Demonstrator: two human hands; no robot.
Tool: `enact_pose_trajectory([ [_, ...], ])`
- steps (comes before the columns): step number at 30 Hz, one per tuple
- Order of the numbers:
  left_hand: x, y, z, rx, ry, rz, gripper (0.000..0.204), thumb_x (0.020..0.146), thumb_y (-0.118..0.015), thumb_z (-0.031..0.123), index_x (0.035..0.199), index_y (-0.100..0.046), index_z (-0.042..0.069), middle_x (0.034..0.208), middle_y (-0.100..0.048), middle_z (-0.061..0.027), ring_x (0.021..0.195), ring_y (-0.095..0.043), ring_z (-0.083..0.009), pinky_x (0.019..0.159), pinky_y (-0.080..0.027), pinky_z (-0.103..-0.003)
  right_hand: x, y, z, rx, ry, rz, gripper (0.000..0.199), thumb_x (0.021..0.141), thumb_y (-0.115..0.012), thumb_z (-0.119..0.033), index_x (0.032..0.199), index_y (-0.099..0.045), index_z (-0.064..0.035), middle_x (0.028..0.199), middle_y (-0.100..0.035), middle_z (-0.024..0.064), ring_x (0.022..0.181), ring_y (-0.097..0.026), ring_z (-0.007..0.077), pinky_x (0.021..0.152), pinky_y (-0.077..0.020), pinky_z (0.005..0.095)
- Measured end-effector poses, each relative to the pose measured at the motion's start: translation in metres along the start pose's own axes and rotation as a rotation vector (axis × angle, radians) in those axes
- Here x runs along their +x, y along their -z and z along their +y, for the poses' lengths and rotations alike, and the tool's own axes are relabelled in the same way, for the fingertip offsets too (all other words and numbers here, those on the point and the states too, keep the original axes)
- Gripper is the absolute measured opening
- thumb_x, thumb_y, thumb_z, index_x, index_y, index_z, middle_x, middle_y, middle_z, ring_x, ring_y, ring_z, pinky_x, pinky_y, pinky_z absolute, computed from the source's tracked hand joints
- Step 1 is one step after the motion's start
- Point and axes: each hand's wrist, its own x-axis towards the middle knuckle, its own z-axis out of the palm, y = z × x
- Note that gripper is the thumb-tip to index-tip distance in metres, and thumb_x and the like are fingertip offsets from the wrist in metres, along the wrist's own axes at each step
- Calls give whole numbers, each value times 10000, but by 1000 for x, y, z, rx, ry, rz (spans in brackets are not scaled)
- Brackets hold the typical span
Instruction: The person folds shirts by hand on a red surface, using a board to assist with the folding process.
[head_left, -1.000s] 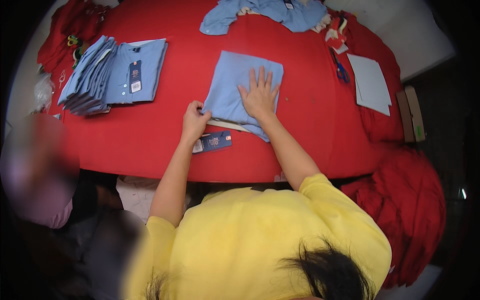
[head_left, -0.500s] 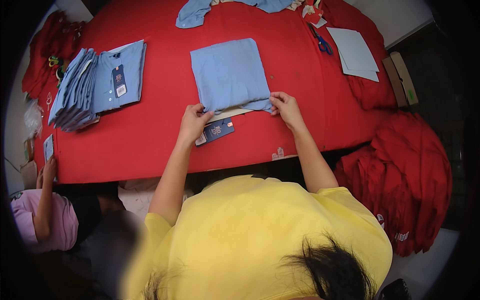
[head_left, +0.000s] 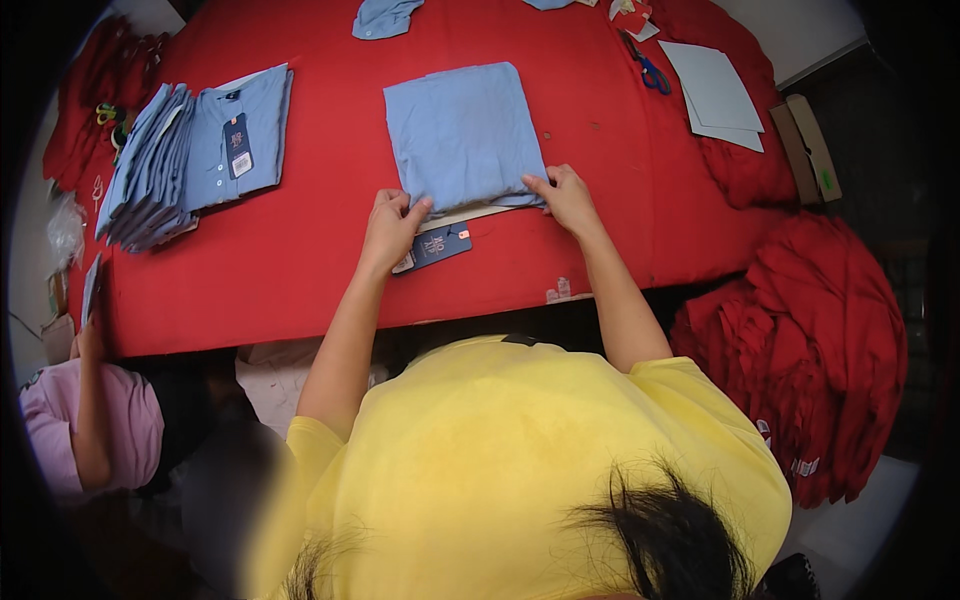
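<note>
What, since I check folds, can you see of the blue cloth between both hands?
The blue cloth looks soft, slightly creased, folded roughly square, lying on the red tabletop. A pale strip and dark tag show at its near edge. The left hand touches its near left corner, the right hand its near right.

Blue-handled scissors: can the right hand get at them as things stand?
Probably yes, with some stretch: red tablecloth lies between the right hand and the blue-handled scissors, and nothing covers them. The hand would first have to let go of the folded blue garment.
</note>
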Motion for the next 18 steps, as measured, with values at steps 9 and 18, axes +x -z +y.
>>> enact_pose_trajectory([
  [9, -9, -2, 20, 230, -126, 100, 438, 788, -727, 318, 850, -556, -81, 993, -527, -170, 851, -573, -306, 738, -472, -382, 1, -1, 2, -297, 113, 80, 464, 807, -709, -369, 956, -556, 43, 955, -584, 187, 911, -592, 345, 722, -499, 425],
  [18, -16, 6, 35, 560, -63, 25, 427, 769, -744, 265, 964, -505, -30, 900, -602, -206, 857, -607, -383, 731, -491, -440, -14, 14, -20, -359, -25, -14, 363, 806, -724, -260, 959, -535, 10, 789, -597, 125, 736, -627, 269, 607, -501, 375],
])
